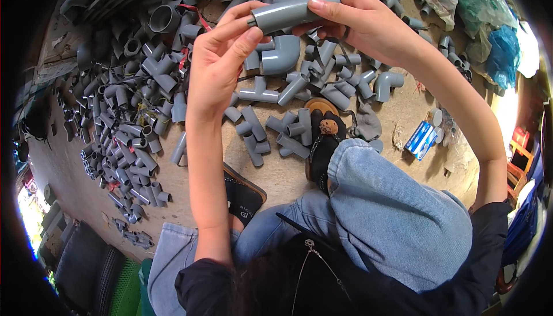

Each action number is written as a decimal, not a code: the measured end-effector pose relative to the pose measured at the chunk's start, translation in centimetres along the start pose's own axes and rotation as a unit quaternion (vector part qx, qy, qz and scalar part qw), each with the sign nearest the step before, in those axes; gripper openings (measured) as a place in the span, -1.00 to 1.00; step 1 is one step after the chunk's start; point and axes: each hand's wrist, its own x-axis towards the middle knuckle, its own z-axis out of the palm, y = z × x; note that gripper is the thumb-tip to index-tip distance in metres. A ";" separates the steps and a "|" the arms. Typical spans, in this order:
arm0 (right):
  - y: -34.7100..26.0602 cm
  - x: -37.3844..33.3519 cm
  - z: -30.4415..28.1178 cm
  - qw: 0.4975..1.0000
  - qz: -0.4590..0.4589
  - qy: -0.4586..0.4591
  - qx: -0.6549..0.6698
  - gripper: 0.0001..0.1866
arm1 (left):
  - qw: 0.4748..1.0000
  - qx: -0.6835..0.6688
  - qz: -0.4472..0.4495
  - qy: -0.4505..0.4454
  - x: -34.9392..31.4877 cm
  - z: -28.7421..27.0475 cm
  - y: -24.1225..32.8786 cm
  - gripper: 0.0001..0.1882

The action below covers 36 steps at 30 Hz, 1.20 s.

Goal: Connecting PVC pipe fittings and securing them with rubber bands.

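A grey plastic pipe fitting (284, 14), tube-shaped, is held up lengthwise between my two hands at the top of the view. My left hand (214, 65) is closed at its left end, thumb below and fingers at the rim, where a small dark bit juts out. From the right, my right hand (366, 22) grips the other end, its thumb pressed on the near side and fingers curled over and under. Part of the fitting's far side is hidden by my fingers. Beneath it on the floor lies a large grey elbow fitting (281, 55).
Several grey tees and elbows cover the floor (282, 175) ahead, with a dense heap (135, 137) at left. A blue-and-white box (421, 140) lies at right, plastic bags (502, 57) at far right. My sandalled foot (327, 137) is close to loose tees (288, 129).
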 end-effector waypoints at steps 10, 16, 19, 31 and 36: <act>0.5 0.2 0.5 0.991 -0.028 0.112 0.074 -0.72 | 0.978 0.133 0.134 0.091 0.3 0.3 0.5 -0.85; 2.5 -1.2 -6.3 0.963 0.039 0.261 -0.055 -0.87 | 0.930 0.217 0.225 0.192 0.4 -1.5 3.5 -0.82; 1.7 -1.3 -4.1 0.952 -0.087 0.241 -0.167 -0.73 | 0.940 0.206 0.216 0.167 0.3 -1.8 4.4 -0.83; -2.5 -1.7 2.1 0.981 -0.083 0.165 -0.059 -0.84 | 0.912 0.338 -0.100 -0.210 -0.9 1.5 -1.9 -0.76; 1.2 -1.8 -1.2 0.966 -0.127 0.151 -0.167 -0.88 | 0.722 0.638 -0.142 -0.225 -10.7 5.9 -11.4 -0.50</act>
